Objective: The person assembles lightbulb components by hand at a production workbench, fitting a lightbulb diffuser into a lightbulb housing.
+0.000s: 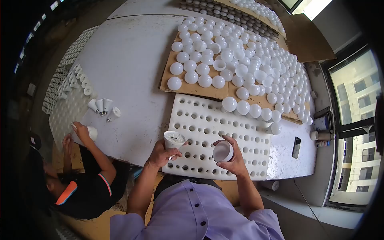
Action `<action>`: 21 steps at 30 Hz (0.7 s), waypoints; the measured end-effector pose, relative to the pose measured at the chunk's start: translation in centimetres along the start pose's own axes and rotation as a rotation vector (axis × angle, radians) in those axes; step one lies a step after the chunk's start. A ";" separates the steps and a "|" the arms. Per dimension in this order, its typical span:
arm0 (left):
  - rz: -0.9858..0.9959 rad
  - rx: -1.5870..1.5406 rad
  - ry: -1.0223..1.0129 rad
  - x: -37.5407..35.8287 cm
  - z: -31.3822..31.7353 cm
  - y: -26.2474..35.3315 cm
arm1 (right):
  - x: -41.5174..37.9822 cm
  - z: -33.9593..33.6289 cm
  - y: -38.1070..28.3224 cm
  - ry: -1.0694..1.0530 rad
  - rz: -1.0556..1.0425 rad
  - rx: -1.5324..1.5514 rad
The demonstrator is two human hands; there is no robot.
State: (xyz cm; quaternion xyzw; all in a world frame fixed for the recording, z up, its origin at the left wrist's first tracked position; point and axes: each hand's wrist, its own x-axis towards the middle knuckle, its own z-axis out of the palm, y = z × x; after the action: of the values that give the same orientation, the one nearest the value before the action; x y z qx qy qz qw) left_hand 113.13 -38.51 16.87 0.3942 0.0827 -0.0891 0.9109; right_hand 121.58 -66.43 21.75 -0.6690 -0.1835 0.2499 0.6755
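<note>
My left hand (161, 155) is closed around a white LED bulb base (174, 138), held upright with its wide open end facing up and small dark parts visible inside. In my right hand (237, 158) is a white bulb cover (223, 151), gripped by its sides with the hollow opening turned toward me. The two pieces are apart. Both hands are above a white foam tray (199, 109) with rows of round holes. At the tray's right edge lies a white bulb (273, 128).
Many white bulb covers (205, 80) cover cardboard (169, 83) beyond the tray. A phone (296, 147) and jars (321, 136) are at right. On the left, a co-worker's hand (81, 132) is beside a white object; several bulb bases (106, 106) lie nearby.
</note>
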 end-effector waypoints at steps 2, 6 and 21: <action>-0.039 0.234 -0.083 -1.7 2.0 0.2 | 1.2 1.2 -0.1 -0.112 -0.020 0.060; 0.050 0.521 -0.132 -3.1 4.7 1.8 | 2.4 2.8 -0.3 -0.281 -0.158 0.005; -0.092 0.760 -0.119 -4.0 5.5 2.3 | 1.7 3.4 0.1 -0.426 -0.194 -0.216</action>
State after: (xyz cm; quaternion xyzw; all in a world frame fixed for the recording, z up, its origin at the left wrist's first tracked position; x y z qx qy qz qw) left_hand 110.23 -40.54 23.08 0.6938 0.0083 -0.1770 0.6980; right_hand 120.97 -62.70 21.66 -0.6488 -0.4106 0.2981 0.5671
